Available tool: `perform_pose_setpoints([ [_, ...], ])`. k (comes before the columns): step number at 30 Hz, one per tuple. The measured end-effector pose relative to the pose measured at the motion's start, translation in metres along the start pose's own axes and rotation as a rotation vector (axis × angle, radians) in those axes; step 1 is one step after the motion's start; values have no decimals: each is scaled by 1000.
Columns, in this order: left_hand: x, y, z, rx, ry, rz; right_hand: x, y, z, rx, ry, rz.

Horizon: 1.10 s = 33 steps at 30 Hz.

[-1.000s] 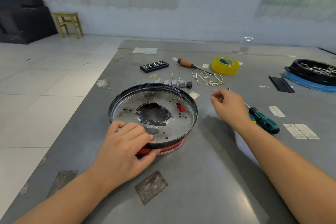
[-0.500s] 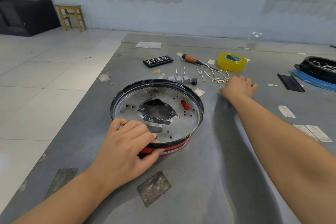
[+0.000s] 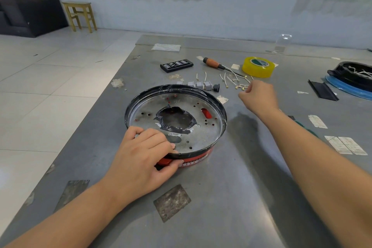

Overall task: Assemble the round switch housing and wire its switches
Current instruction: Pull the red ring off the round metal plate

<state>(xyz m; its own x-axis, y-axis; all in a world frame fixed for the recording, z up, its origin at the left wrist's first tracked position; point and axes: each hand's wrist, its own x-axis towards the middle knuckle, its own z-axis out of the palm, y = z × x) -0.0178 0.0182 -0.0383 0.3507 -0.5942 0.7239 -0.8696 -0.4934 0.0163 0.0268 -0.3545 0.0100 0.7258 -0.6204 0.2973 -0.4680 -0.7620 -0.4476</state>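
Left hand (image 3: 144,159) grips the round housing (image 3: 177,119) at its near rim. Right hand (image 3: 258,97), fingers curled among the loose wires (image 3: 237,84) — can't tell if it holds one. Risk: sweeping the terminals — a careless pull would scatter them.

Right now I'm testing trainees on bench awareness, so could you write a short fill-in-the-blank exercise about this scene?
1. The left hand grips the near rim of the round black-rimmed metal housing, whose centre has a ragged ____.
2. The roll of tape is ____ in colour.
3. The right hand reaches toward the small brass-tipped ____ lying near the orange-handled screwdriver.

Missing: hole; yellow; wires
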Motion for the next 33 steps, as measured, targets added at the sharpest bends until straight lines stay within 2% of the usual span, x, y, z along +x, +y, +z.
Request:
perform_pose_setpoints([
  [3, 0, 1, -2, -5, -8, -3, -38, -27, -24, 405, -84, -15],
  [6, 1, 3, -3, -11, -11, -2, -74, -51, -45, 601, -252, -62],
  [11, 1, 4, -6, -14, -9, -10, -109, -80, -63, 561, -476, -237],
  [19, 0, 4, -6, -18, -25, -27, -144, -111, -52, 253, -611, -545],
  [33, -2, 0, -1, -34, -25, -34, -131, -110, -38, 327, -846, -602],
])
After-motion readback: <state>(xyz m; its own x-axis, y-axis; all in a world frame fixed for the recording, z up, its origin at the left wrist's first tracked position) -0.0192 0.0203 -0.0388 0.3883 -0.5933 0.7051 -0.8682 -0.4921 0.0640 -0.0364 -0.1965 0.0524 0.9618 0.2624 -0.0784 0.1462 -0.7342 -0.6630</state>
